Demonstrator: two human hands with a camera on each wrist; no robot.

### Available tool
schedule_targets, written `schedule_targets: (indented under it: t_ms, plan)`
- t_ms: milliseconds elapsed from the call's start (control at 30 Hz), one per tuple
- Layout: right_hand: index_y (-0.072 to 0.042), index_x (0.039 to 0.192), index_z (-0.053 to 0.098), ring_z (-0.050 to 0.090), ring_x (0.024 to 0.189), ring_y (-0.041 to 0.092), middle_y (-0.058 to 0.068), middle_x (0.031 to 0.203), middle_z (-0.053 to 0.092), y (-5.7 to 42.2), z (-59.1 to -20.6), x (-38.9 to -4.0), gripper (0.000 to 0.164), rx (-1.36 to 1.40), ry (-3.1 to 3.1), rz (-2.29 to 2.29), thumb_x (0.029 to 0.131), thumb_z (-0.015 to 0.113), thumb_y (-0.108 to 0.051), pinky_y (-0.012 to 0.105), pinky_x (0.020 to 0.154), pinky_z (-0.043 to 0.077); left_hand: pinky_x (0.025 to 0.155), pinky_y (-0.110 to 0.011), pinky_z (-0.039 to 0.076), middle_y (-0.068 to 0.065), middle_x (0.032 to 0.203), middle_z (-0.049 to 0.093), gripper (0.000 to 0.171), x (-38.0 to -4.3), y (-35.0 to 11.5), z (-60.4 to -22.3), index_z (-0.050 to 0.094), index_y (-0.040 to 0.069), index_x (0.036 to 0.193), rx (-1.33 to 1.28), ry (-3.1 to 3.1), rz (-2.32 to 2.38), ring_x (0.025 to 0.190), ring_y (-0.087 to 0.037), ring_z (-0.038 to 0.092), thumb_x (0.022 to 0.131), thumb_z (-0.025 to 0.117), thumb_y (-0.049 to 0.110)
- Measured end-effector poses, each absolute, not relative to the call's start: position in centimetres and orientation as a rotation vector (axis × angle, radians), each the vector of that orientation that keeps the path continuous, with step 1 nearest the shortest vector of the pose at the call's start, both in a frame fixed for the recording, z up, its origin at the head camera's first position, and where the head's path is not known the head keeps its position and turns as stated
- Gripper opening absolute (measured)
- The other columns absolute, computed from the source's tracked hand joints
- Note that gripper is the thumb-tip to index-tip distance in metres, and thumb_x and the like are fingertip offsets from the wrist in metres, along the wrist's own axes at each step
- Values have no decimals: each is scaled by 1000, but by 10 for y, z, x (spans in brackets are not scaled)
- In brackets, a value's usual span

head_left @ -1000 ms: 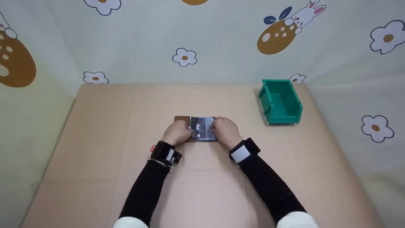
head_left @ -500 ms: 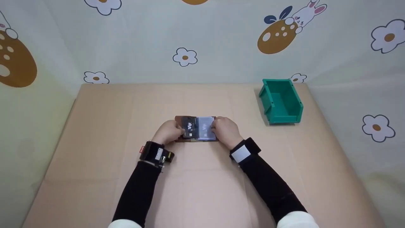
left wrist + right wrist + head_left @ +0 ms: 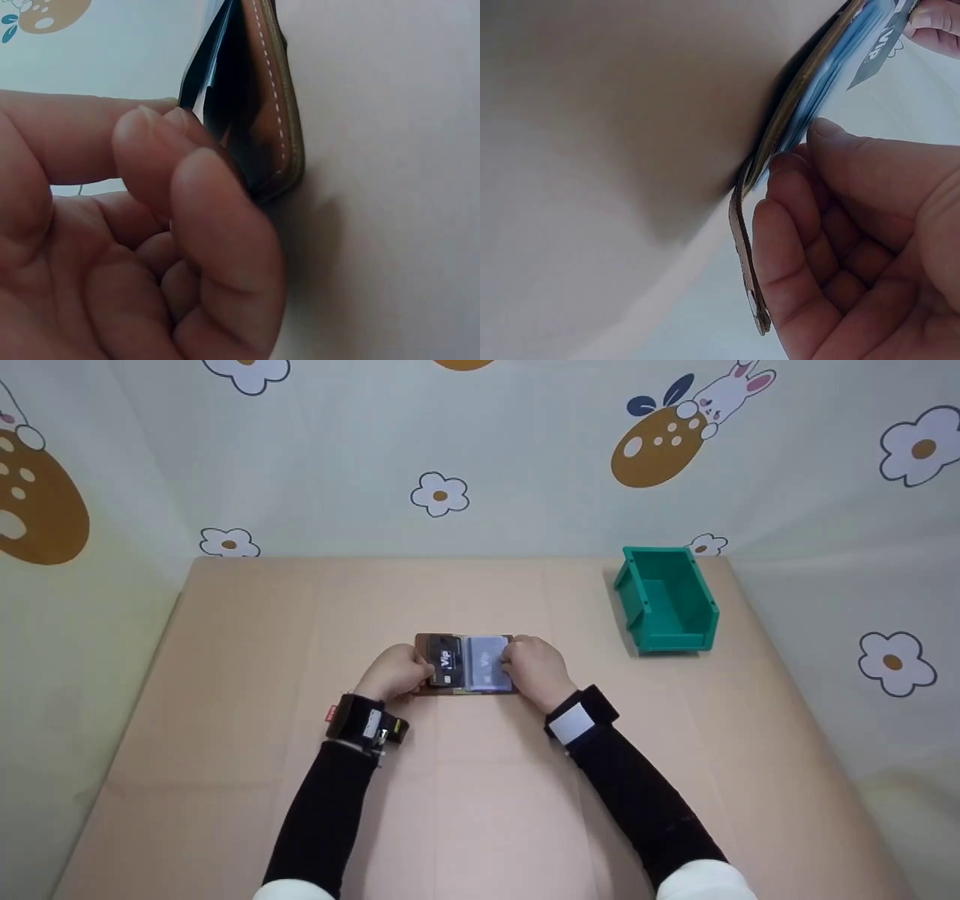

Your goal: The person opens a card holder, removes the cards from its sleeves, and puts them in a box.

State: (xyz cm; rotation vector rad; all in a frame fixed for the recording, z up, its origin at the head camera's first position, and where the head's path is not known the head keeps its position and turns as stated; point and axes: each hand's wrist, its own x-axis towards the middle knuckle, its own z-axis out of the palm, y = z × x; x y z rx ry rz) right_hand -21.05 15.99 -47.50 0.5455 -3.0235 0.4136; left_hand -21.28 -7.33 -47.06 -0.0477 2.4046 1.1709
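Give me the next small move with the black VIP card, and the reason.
Probably lift the black VIP card gently off the brown card holder: the left hand pinches the card's edge, raised from the holder, while the right hand grips the opposite side, by the translucent sleeves. Whether the card is clear of them, I can't tell.
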Motion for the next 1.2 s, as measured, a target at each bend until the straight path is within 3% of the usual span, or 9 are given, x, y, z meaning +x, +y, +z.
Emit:
schedule_targets:
  t_ms: [400,967,1200]
  plan:
    - [-6,82,77,65,80,27,8,85,67,160,-475,-212,6,541,-3024,422,85,76,-11,41,72,52,55,-31,51,-6,72,57,17,-212,-72,-455,63,-1,92,16,2395,1249,58,-15,52,98,58,14]
    - [-6,86,78,66,80,28,9,86,68,163,-479,-212,4,561,-2995,439,82,76,-7,42,71,53,67,-44,53,-7,77,60,16,-203,-53,-426,63,2,86,147,2400,1374,63,-16,54,96,59,14]
    - [-4,86,77,66,79,27,9,86,68,162,-478,-213,4,544,-3025,421,84,75,-7,41,72,53,63,-40,52,-5,76,58,19,-202,-48,-421,63,-4,94,167,2380,1396,61,-15,53,97,59,14]
